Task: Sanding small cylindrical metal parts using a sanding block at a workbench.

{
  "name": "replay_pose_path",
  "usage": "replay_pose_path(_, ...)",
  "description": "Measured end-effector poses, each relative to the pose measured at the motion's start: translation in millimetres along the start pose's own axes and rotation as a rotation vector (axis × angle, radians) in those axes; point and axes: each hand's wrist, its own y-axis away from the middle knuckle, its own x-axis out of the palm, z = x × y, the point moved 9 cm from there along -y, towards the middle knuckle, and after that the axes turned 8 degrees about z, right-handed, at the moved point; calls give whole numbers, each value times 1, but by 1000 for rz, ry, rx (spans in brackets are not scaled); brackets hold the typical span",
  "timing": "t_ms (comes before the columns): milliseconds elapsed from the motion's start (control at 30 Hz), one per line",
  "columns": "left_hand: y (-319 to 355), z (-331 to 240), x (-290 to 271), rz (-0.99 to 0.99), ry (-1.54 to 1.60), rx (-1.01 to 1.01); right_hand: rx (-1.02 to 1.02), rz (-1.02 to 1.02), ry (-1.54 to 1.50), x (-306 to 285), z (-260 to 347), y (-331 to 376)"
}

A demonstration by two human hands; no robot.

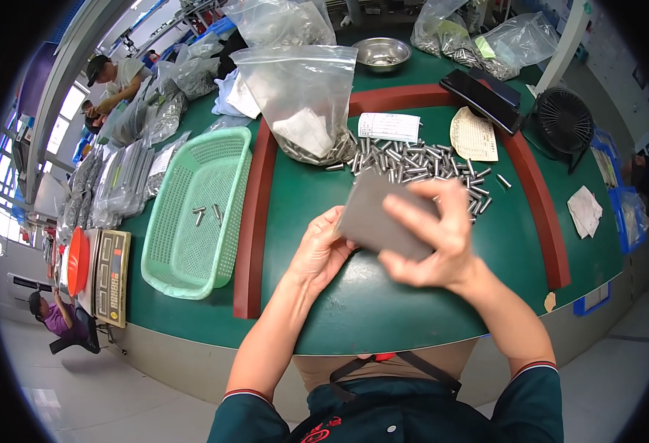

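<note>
In front of my chest, above the green table (405,325), I hold a flat grey rectangular pad (372,210). My right hand (448,240) grips its right side, the fingers bent over the face and slightly blurred. At the pad's left edge my left hand (315,251) is closed, fingertips pressed together; whatever they pinch is hidden by the pad. Just beyond the hands lies a loose pile of short shiny metal pins (405,159). A few similar pins (208,214) rest in the light green plastic basket (154,255) at the left.
A red-brown raised frame (250,244) borders the work area. Beyond it stand a clear bag (306,96) of parts, a metal bowl (382,53), a black phone (479,100) and a small fan (564,122). A scale (112,277) sits far left. Other people work in the background.
</note>
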Motion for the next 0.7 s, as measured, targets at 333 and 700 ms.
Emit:
replay_pose_path(333, 10, -17, 23, -156, -116, 106, -2, 38, -69, 5, 21, -6)
replay_pose_path(700, 3, -18, 17, 118, -148, 166, 136, -39, -92, 9, -9, -2)
